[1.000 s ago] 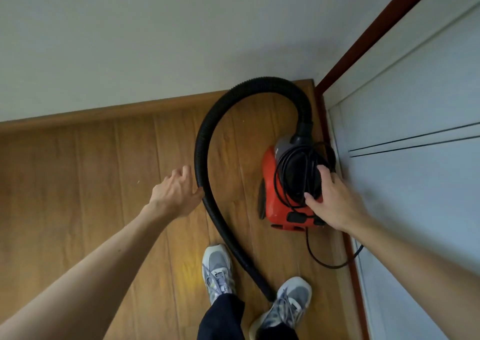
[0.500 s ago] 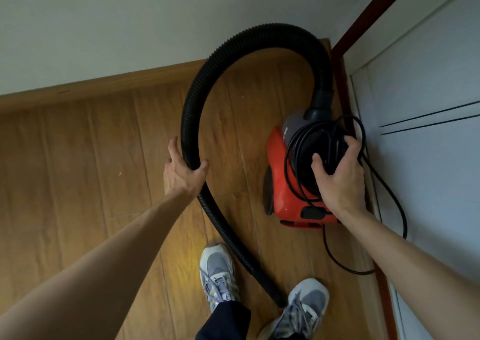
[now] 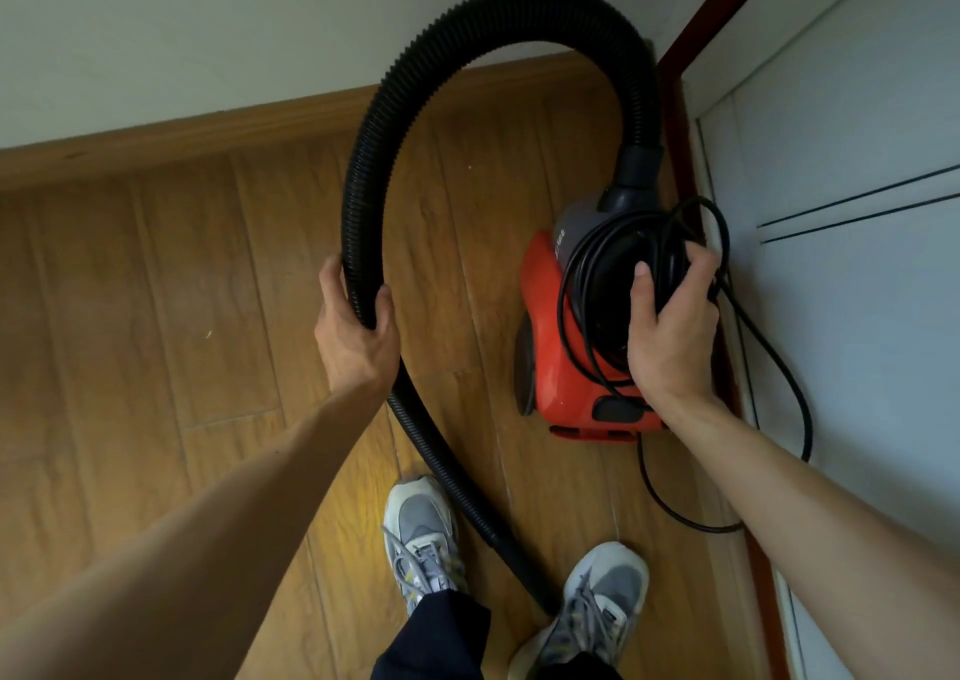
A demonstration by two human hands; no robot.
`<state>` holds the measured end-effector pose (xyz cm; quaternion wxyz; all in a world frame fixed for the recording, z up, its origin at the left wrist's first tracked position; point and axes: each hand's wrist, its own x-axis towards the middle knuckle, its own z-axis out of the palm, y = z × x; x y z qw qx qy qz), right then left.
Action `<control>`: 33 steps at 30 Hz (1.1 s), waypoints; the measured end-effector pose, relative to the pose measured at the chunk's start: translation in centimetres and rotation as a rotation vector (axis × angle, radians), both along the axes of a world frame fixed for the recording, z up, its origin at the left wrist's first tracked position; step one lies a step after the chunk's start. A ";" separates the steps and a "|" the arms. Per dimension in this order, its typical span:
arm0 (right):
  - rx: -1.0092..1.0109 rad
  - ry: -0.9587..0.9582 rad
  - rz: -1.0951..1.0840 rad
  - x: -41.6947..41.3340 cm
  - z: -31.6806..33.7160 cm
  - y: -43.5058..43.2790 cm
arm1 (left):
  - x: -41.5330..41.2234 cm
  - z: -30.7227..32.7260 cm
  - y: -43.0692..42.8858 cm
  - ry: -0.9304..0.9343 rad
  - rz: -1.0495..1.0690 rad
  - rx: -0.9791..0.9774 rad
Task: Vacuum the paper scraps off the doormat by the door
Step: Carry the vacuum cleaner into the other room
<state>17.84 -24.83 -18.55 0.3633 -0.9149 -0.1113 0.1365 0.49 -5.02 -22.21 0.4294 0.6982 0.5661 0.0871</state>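
1 change | left hand [image 3: 358,339] now grips hose [image 3: 363,201] | right hand [image 3: 670,339] holds vacuum [image 3: 545,316]

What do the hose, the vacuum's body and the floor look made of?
Hose: black ribbed flexible plastic, probably; fine ridges, bends in an arc.
Vacuum body: glossy red hard plastic, by its sheen.
Floor: wood-look planks, laminate or wood; grain and seams show.
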 end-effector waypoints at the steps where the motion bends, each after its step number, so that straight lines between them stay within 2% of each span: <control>1: -0.001 0.006 -0.002 0.0 0.2 0.1 | -0.1 0.4 -0.1 -0.003 -0.009 0.011; 7: 0.005 -0.005 0.088 -0.9 3.0 0.8 | -1.5 4.7 0.5 -0.038 -0.033 0.059; 14: -0.047 -0.032 0.185 -0.8 12.5 2.0 | -3.5 14.2 1.0 -0.029 0.034 0.057; 18: -0.038 -0.066 0.243 -0.9 18.3 2.5 | -4.1 20.8 0.9 -0.045 0.075 0.113; 25: 0.028 -0.114 0.373 -0.5 30.4 3.2 | -4.8 34.8 0.0 -0.033 0.199 0.336; 33: 0.155 -0.189 0.485 -1.4 45.6 4.3 | -7.1 51.2 -0.9 -0.098 0.310 0.441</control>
